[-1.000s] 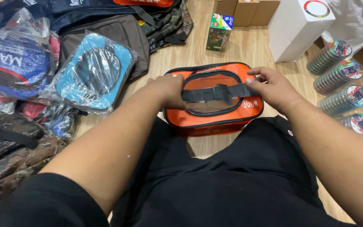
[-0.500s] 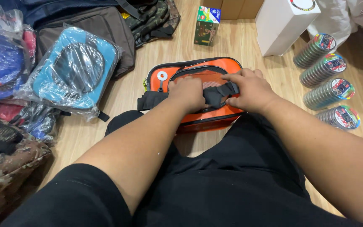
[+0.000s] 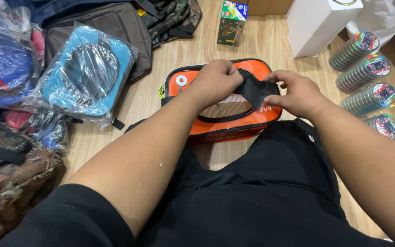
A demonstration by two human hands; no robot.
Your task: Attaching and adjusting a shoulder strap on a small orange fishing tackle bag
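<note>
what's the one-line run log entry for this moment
left hand: pinching black fabric strap | right hand: gripping same strap | strap: over orange zippered pouch | pouch: on wooden floor

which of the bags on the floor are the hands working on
The orange bag with black trim, right before the knees; left hand and right hand hold its black strap. The others lie untouched.

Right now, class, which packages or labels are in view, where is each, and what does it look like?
Green carton: floor beyond the orange bag, upright, green with a blue-and-white top.
White box: top right, tall, plain white.
Spool stacks: right edge, round, multicoloured labels.
Blue bag: left, wrapped in clear plastic.
</note>
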